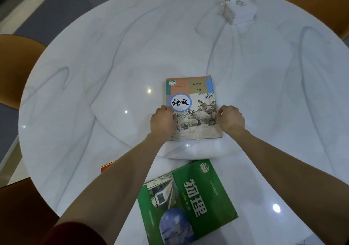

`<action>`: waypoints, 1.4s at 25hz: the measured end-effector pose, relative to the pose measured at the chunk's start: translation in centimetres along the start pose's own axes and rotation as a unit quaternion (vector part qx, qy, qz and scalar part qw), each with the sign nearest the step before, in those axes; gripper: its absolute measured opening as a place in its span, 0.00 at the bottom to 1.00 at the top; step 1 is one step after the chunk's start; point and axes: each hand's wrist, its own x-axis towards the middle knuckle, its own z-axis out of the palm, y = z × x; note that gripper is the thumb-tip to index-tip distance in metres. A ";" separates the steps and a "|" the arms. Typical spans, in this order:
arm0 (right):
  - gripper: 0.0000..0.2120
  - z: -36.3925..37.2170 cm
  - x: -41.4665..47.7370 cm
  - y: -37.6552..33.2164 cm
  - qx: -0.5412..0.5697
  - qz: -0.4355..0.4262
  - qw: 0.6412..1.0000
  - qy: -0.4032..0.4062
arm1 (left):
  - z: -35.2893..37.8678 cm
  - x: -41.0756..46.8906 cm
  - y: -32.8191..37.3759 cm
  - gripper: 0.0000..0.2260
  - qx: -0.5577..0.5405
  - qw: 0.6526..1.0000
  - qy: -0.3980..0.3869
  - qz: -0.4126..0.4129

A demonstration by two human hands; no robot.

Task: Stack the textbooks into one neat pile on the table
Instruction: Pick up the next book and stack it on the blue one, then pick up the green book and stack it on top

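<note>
A Chinese-language textbook with a painted landscape cover lies flat in the middle of the round white marble table. My left hand grips its left edge, and my right hand holds its right edge. Nearer to me lies a green physics textbook, tilted, with a train and a globe on the cover. A red corner of another book shows from under my left forearm; the rest of it is hidden.
White boxes stand stacked at the table's far right. Orange chairs ring the table at the left, the far side and the right. A raised round turntable sits under the held book.
</note>
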 end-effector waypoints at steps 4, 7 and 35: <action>0.14 -0.1 -4.1 0.5 -0.052 -0.058 0.997 0.004 | -0.4 -2.6 0.4 0.12 0.067 0.995 -0.014 0.075; 0.14 0.4 -7.5 1.1 -0.064 -0.082 0.995 0.004 | 0.0 -4.9 0.7 0.13 0.082 0.990 -0.022 0.117; 0.11 11.8 -31.2 2.7 0.419 0.442 0.791 -0.064 | 5.8 -15.5 -4.8 0.23 0.034 0.977 -0.192 0.084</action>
